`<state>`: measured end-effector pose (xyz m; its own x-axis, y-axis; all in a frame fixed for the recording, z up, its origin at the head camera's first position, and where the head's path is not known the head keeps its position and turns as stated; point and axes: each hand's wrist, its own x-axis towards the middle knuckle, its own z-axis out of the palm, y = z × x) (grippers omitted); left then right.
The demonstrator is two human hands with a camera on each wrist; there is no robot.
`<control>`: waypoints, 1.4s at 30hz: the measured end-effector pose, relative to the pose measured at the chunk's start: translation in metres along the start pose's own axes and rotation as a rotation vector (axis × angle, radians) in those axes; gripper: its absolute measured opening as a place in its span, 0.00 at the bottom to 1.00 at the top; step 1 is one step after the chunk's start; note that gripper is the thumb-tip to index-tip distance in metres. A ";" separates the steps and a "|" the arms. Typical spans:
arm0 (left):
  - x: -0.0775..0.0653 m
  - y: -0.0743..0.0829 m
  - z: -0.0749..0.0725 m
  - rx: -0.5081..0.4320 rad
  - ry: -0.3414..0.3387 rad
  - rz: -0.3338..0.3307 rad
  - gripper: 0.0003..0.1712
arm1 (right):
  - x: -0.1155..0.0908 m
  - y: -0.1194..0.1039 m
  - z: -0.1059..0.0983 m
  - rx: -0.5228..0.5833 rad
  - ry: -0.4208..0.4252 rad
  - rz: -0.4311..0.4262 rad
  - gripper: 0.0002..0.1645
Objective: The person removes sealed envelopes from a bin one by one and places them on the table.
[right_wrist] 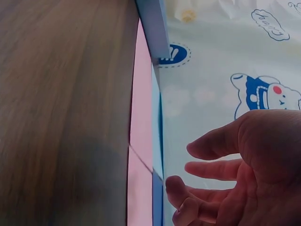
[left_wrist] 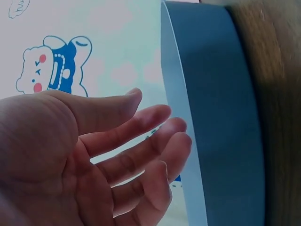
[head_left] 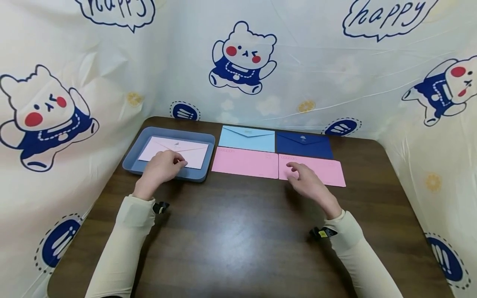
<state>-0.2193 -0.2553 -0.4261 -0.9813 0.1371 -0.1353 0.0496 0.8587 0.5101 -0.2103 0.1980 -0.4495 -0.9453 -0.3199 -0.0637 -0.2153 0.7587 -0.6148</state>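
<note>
A blue-grey tray (head_left: 128, 162) stands at the table's back left with a pale pink envelope (head_left: 193, 154) lying in it. Over the tray's front side hovers my left hand (head_left: 161, 167), fingers loosely bent and holding nothing; the left wrist view shows the hand (left_wrist: 117, 150) beside the tray wall (left_wrist: 216, 117). My right hand (head_left: 307, 182) is above the right pink envelope (head_left: 328, 170), its fingers relaxed with nothing between them. Left of that lies another pink envelope (head_left: 244, 162). Behind these two are a light blue envelope (head_left: 247, 139) and a dark blue envelope (head_left: 303, 145).
The brown wooden table (head_left: 231, 231) reaches back to a printed cloth (head_left: 316, 62) with cartoon bears, which hangs behind it and at both sides. The four envelopes right of the tray lie flat, edge to edge, in two rows.
</note>
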 end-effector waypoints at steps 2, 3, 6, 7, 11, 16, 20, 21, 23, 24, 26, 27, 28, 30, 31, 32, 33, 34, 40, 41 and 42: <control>0.000 -0.003 -0.002 0.003 0.004 -0.010 0.15 | 0.003 -0.004 0.001 0.012 -0.013 -0.002 0.26; 0.001 -0.005 -0.003 0.007 0.008 -0.015 0.16 | 0.006 -0.006 0.002 0.018 -0.020 -0.003 0.26; 0.003 -0.009 -0.007 0.015 0.005 -0.034 0.19 | 0.012 -0.011 0.004 0.041 -0.034 0.004 0.26; 0.004 -0.010 -0.008 0.018 0.002 -0.039 0.19 | 0.015 -0.013 0.004 0.045 -0.036 0.004 0.26; 0.007 -0.014 -0.014 0.026 -0.007 -0.046 0.19 | 0.023 -0.019 0.006 0.082 -0.042 -0.010 0.24; 0.012 -0.025 -0.023 0.035 -0.041 -0.063 0.21 | 0.032 -0.027 0.010 0.135 -0.057 -0.057 0.23; 0.017 -0.035 -0.033 0.076 -0.085 -0.109 0.24 | 0.038 -0.034 0.014 0.167 -0.087 -0.079 0.23; 0.018 -0.037 -0.036 0.093 -0.084 -0.110 0.24 | 0.039 -0.037 0.014 0.175 -0.094 -0.086 0.23; 0.020 -0.040 -0.042 0.123 -0.076 -0.116 0.24 | 0.042 -0.042 0.015 0.188 -0.095 -0.098 0.23; 0.021 -0.041 -0.045 0.133 -0.069 -0.118 0.24 | 0.043 -0.045 0.015 0.194 -0.093 -0.104 0.23; 0.024 -0.044 -0.049 0.134 -0.061 -0.124 0.24 | 0.046 -0.050 0.017 0.208 -0.091 -0.117 0.23; 0.025 -0.046 -0.051 0.133 -0.059 -0.127 0.23 | 0.047 -0.052 0.019 0.212 -0.089 -0.119 0.23; 0.027 -0.048 -0.053 0.132 -0.060 -0.132 0.23 | 0.049 -0.054 0.020 0.216 -0.087 -0.122 0.23; 0.029 -0.051 -0.057 0.132 -0.072 -0.139 0.23 | 0.051 -0.058 0.024 0.218 -0.084 -0.129 0.23; 0.029 -0.052 -0.059 0.135 -0.080 -0.140 0.23 | 0.053 -0.060 0.027 0.220 -0.081 -0.129 0.22; 0.030 -0.054 -0.061 0.138 -0.089 -0.142 0.23 | 0.054 -0.062 0.030 0.221 -0.077 -0.127 0.22; 0.030 -0.055 -0.063 0.141 -0.100 -0.142 0.24 | 0.055 -0.063 0.032 0.225 -0.071 -0.124 0.21; 0.030 -0.057 -0.066 0.143 -0.112 -0.140 0.24 | 0.057 -0.065 0.035 0.230 -0.066 -0.121 0.21; 0.031 -0.060 -0.076 0.142 -0.200 -0.139 0.26 | 0.061 -0.073 0.050 0.277 -0.041 -0.103 0.20; 0.032 -0.061 -0.077 0.139 -0.221 -0.143 0.27 | 0.061 -0.075 0.052 0.285 -0.045 -0.104 0.20; 0.032 -0.062 -0.078 0.137 -0.241 -0.145 0.27 | 0.061 -0.076 0.056 0.292 -0.051 -0.105 0.20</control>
<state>-0.2688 -0.3426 -0.3956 -0.9085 0.1070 -0.4039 -0.0471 0.9343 0.3534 -0.2382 0.0890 -0.4503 -0.9064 -0.4217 -0.0228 -0.2248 0.5276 -0.8192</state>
